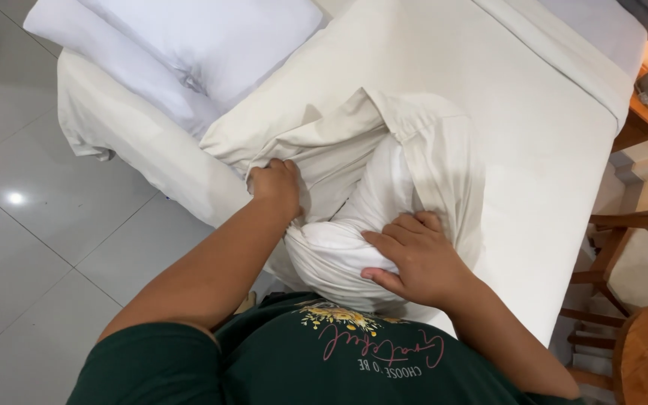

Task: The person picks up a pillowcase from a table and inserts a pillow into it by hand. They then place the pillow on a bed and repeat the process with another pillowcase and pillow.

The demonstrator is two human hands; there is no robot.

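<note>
Nearest you, your dark green printed T-shirt. Your right hand lies fingers spread on the white pillow, pressed against the bed's near edge. Your left hand is fisted on the cream fabric pillowcase. Keep the opening gathered and feed the pillow in evenly. No packages or signs show.

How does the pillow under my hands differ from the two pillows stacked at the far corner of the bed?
The pillow under the hands is partly sheathed in a cream pillowcase; the stacked pillows lie bare and white. It is bunched, gripped by the left hand and pressed by the right hand; the stacked ones lie flat and untouched. All rest on the bed.
</note>
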